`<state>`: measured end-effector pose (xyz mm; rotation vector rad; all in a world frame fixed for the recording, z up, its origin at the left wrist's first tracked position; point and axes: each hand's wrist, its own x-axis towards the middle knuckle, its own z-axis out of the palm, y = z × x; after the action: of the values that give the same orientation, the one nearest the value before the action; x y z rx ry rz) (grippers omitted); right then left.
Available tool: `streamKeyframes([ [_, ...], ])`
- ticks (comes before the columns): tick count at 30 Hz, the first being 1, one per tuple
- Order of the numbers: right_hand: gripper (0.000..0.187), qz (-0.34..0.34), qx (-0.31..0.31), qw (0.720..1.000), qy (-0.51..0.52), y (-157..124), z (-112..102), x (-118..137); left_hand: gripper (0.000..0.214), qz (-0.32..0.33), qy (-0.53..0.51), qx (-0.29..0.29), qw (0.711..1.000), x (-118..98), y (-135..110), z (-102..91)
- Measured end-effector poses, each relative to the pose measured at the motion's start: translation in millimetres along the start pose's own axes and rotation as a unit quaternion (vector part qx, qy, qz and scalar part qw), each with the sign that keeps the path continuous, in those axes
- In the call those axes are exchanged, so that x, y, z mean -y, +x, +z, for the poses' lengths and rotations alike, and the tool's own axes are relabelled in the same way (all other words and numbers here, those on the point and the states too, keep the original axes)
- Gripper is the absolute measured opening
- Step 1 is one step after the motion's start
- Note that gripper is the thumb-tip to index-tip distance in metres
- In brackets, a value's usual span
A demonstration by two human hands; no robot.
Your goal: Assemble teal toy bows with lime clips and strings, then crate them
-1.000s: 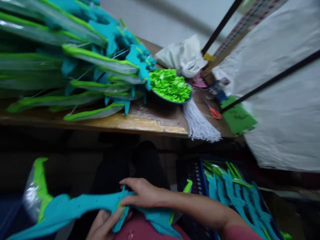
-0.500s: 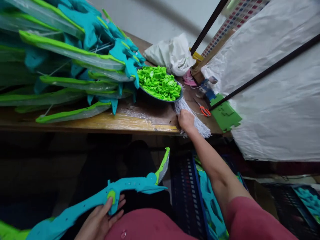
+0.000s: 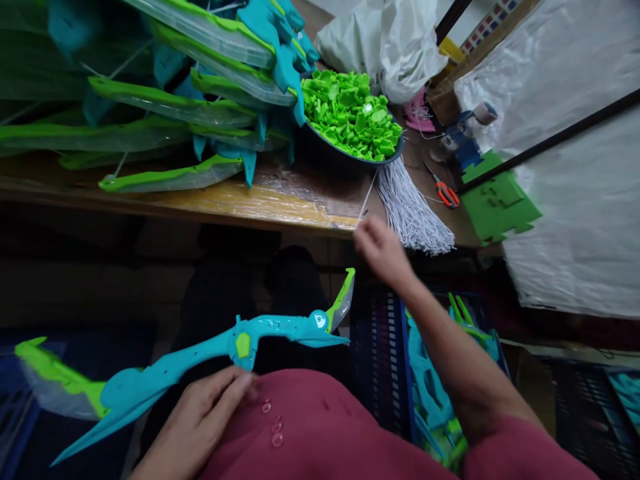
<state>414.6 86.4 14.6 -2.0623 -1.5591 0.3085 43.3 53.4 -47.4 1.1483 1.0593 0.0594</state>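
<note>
One white cord is pinched in the right grip; below it, the bow, apparently held in the left grip, is seen without cord.

String's end hidden in blurry right fingers

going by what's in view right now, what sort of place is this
Probably a small workshop or assembly station: a workbench stacked with similar teal-and-green plastic pieces, a dark bowl heaped with small green parts, and a bundle of white cords near orange-handled scissors.
</note>
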Motion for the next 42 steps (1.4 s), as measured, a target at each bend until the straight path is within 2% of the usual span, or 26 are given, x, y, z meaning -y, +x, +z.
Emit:
streamKeyframes([
  [2,0.019,-0.073,0.141,0.986,0.054,-58.8,30.4,34.0,0.047,-0.012,-0.163,0.004,0.987,-16.7,12.7,13.2],
  [3,0.018,-0.112,0.270,0.950,0.111,-86.3,44.3,47.2,0.051,-0.012,-0.246,0.007,0.969,-24.8,19.8,20.7],
  [4,0.017,-0.120,0.356,0.915,0.146,-110.3,56.3,56.8,0.050,-0.006,-0.312,0.007,0.950,-32.3,26.5,28.0],
  [6,0.018,-0.122,0.437,0.872,0.184,-144.2,72.6,65.0,0.038,0.008,-0.381,0.017,0.924,-44.0,35.9,40.0],
  [7,0.019,-0.091,0.452,0.860,0.220,-153.5,76.8,64.5,0.035,0.010,-0.382,0.033,0.924,-47.7,38.3,44.1],
  [9,0.020,0.016,0.429,0.843,0.325,-159.5,78.6,58.6,0.038,0.007,-0.316,0.093,0.944,-50.4,39.3,48.4],
  [12,0.035,0.190,0.289,0.783,0.518,-149.6,72.7,50.6,0.041,0.012,-0.090,0.196,0.976,-45.1,37.4,50.5],
  [14,0.043,0.256,0.184,0.729,0.607,-138.5,68.0,49.6,0.038,0.030,0.057,0.226,0.972,-38.3,36.7,52.9],
  [16,0.040,0.293,0.076,0.704,0.643,-126.9,63.9,49.5,0.037,0.043,0.141,0.246,0.958,-31.6,36.2,56.6],
  [18,0.036,0.305,-0.012,0.707,0.639,-116.8,60.1,47.6,0.037,0.046,0.171,0.259,0.949,-26.7,35.4,59.9],
  [20,0.036,0.304,-0.050,0.714,0.629,-110.0,56.9,44.2,0.037,0.047,0.185,0.263,0.946,-24.3,34.2,62.0],
  [23,0.037,0.303,-0.050,0.733,0.606,-108.7,55.0,41.5,0.037,0.053,0.192,0.250,0.947,-23.6,32.0,64.7],
  [25,0.036,0.300,-0.044,0.759,0.577,-112.7,55.8,43.2,0.039,0.057,0.206,0.248,0.945,-23.4,30.7,66.2],
  [27,0.033,0.293,-0.034,0.791,0.536,-117.9,56.3,45.8,0.043,0.092,0.237,0.232,0.939,-22.8,31.2,64.5],
  [29,0.027,0.272,-0.032,0.843,0.464,-121.5,54.1,45.7,0.043,0.191,0.284,0.144,0.928,-20.3,36.0,55.2],
  [31,0.021,0.242,-0.050,0.896,0.369,-122.3,48.3,39.4,0.039,0.300,0.339,-0.008,0.892,-14.2,46.9,36.1],
  [33,0.018,0.216,-0.085,0.934,0.271,-120.2,40.5,25.4,0.046,0.341,0.393,-0.135,0.843,-4.1,62.5,10.6],
  [34,0.017,0.209,-0.103,0.945,0.229,-118.2,36.8,15.7,0.056,0.333,0.419,-0.162,0.829,2.1,70.6,-2.1],
  [36,0.015,0.199,-0.127,0.960,0.151,-112.8,31.5,-6.6,0.068,0.298,0.450,-0.160,0.826,14.3,83.7,-21.8],
  [38,0.015,0.185,-0.135,0.970,0.084,-106.2,30.1,-29.1,0.064,0.256,0.465,-0.113,0.840,23.9,89.2,-29.8],
  [40,0.015,0.170,-0.139,0.975,0.029,-99.7,32.2,-47.2,0.055,0.227,0.456,-0.085,0.856,29.6,86.9,-27.1],
  [42,0.017,0.153,-0.145,0.977,-0.017,-94.5,36.2,-58.4,0.049,0.216,0.436,-0.089,0.869,32.6,80.7,-20.3],
])
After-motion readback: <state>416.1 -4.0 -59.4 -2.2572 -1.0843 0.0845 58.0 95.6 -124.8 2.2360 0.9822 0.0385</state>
